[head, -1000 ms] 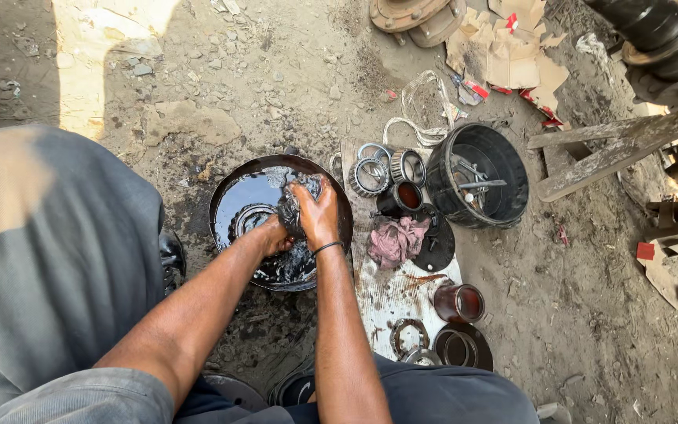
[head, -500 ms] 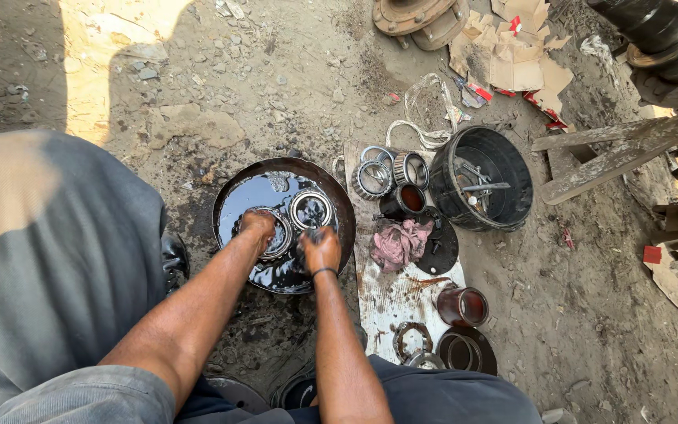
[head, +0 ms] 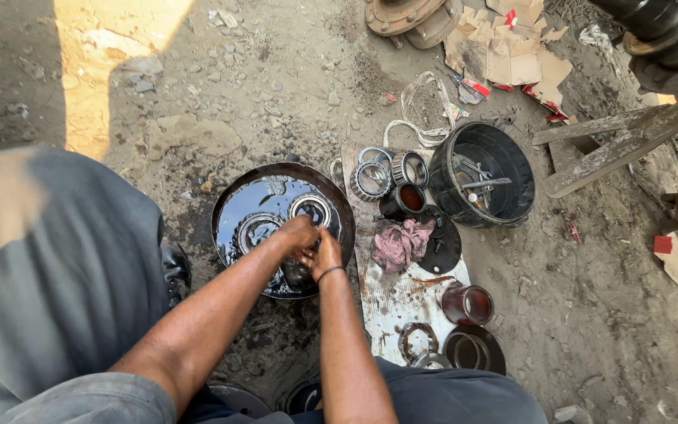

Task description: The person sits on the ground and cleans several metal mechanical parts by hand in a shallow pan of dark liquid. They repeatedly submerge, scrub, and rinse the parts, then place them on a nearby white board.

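Both my hands, left (head: 296,235) and right (head: 325,253), meet over the oil pan (head: 229,206); grip indeterminate. Bearings (head: 311,208) lie in the pan.

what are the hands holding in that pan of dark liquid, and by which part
It cannot be told. The left hand and right hand meet low over the round pan of dark liquid, fingers curled together, hiding whatever lies between them.

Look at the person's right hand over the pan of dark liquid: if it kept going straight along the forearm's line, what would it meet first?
Probably the ring-shaped bearing lying in the pan, just beyond the right hand; the left hand presses close alongside. Depth is unclear, so it might dip into the liquid first.
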